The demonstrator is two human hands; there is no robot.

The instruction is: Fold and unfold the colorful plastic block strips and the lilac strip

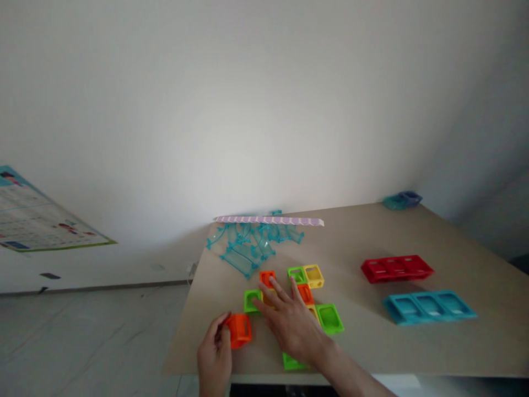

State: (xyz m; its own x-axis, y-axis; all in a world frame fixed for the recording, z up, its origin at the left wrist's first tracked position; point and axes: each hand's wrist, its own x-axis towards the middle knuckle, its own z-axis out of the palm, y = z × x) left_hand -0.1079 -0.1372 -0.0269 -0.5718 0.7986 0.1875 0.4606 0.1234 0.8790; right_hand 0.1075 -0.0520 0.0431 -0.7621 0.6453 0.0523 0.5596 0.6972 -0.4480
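Low centre of the frame, the left hand [215, 353] pinches an orange hollow plastic block [239, 330]. The right hand [291, 325], fingers released and spread, seemingly steadies the cluster of coloured plastic blocks [314, 275] on the beige tabletop [372, 342].

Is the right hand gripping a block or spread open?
Spread open: the right hand lies palm-down, fingers splayed across the coloured blocks, gripping none.

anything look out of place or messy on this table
Nothing looks broken or spilled. The clear teal track pieces lie in a tangled heap at the far edge of the table, by a lilac strip. A green block sits right at the near edge, partly hidden by the right hand.
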